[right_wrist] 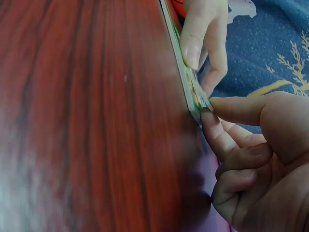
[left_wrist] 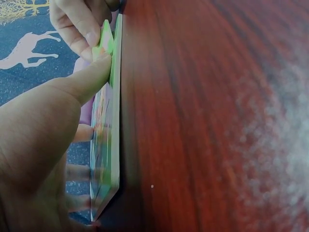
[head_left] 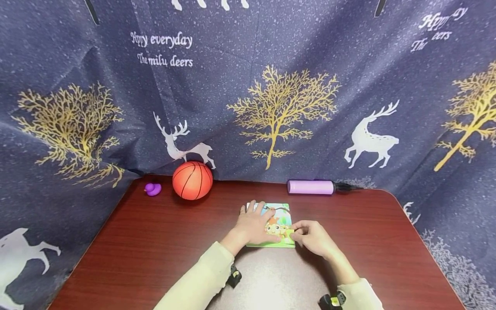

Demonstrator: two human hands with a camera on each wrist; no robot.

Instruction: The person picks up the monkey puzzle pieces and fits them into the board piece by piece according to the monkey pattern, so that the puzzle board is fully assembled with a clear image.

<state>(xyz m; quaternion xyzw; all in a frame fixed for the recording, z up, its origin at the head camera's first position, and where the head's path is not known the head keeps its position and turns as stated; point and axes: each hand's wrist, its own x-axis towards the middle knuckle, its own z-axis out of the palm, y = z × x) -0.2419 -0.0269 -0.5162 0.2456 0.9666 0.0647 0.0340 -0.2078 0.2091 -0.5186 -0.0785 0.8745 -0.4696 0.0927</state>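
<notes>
A square jigsaw puzzle (head_left: 282,220) with a cartoon animal on green and blue lies on the table. My left hand (head_left: 252,226) rests over its left part with fingers spread, the thumb near the lower edge. At the puzzle's lower right corner, my right hand (head_left: 313,237) pinches a green puzzle piece (left_wrist: 107,39) between thumb and forefinger. In the left wrist view this piece stands tilted up from the board (left_wrist: 116,121), and the left thumb touches it or lies right beside it. The right wrist view shows the pinched piece (right_wrist: 204,103) at the board's corner.
On the dark red wooden table (head_left: 128,241), a purple rubber duck (head_left: 153,189) and an orange basketball (head_left: 192,181) sit at the back left. A purple hand pump (head_left: 311,187) with a black end lies at the back right. A blue deer-patterned cloth (head_left: 217,94) hangs behind.
</notes>
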